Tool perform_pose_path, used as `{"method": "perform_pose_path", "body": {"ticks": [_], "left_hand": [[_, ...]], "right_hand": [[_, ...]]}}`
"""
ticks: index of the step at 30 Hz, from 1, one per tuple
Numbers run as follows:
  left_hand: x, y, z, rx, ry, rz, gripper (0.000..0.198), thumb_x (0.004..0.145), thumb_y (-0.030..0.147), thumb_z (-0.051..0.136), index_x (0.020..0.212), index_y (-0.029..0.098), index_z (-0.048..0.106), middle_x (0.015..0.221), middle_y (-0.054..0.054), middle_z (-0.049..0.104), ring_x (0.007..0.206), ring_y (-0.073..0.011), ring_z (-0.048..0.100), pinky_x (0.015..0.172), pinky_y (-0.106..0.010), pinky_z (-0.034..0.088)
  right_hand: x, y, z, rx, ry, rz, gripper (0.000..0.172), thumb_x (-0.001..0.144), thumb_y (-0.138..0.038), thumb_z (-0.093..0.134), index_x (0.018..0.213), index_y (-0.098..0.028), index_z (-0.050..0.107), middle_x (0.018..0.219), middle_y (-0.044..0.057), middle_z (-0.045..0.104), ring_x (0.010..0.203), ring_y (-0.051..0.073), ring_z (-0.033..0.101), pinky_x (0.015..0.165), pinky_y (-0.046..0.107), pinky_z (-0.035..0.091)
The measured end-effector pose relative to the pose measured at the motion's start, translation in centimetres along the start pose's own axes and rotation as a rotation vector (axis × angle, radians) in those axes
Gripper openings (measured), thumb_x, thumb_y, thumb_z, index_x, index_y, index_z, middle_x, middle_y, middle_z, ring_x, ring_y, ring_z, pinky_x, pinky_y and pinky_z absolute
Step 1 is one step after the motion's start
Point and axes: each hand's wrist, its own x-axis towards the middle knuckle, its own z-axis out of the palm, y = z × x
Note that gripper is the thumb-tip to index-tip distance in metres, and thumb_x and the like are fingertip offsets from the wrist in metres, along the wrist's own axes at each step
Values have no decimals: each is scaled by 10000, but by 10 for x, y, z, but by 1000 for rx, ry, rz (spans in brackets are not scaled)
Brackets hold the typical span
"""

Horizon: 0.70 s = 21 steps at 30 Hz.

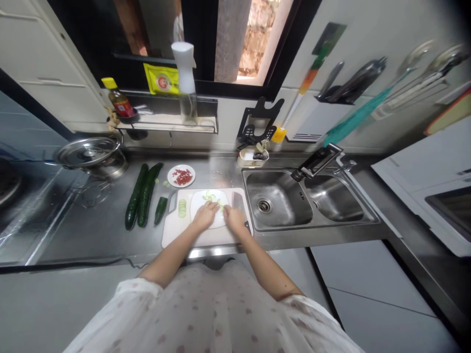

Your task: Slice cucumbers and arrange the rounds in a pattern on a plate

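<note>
A white cutting board [172, 234] lies on the steel counter at its front edge, with a white plate [198, 198] on top of it. Several cucumber slices [210, 196] lie on the plate, and a short row of slices [182, 208] rests on the board to its left. My left hand [204, 214] is over the plate, its fingers curled around something I cannot make out. My right hand [234, 217] is close beside it at the plate's right edge, its fingers also bent together. What they hold is too small to tell.
Two whole cucumbers [142, 195] and a cucumber piece [161, 210] lie left of the board. A small plate of chopped red chilli [181, 176] sits behind it. A double sink [279, 203] with a faucet [316, 161] is right of the board. A lidded pot [91, 154] stands at the back left.
</note>
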Motion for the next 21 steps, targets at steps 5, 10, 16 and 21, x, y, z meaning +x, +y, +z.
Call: {"method": "perform_pose_path", "body": {"ticks": [5,10,16,21], "left_hand": [[1,6,0,21,-8,24,443,886,103,385,1267,234,569,1340,-72,527,1198,-227,420,990,-401,432],[-4,10,-3,-15,28,-32,441,871,108,410,1258,230,582,1348,-66,517,1235,-234,391,1007,-410,416],[-40,11,-6,-136,197,-106,406,856,135,441,1213,219,617,1281,-71,552,1188,-231,433,1020,-413,411],[-76,4,-7,-196,299,-209,338,860,152,452,1118,217,662,1194,-65,591,1138,-217,480,1011,-388,424]], "right_hand": [[-2,-3,1,-1,16,-45,367,987,-337,288,1189,-232,577,995,119,696,936,209,641,770,289,424],[-6,-4,1,4,36,-46,367,986,-342,293,1195,-216,567,978,114,698,914,204,646,760,275,422],[-16,-1,4,5,51,-96,408,994,-366,256,1243,-227,547,977,100,703,894,194,646,774,269,413],[-27,-2,9,21,68,-93,407,985,-371,279,1260,-250,553,980,83,710,895,188,650,740,242,399]]}}
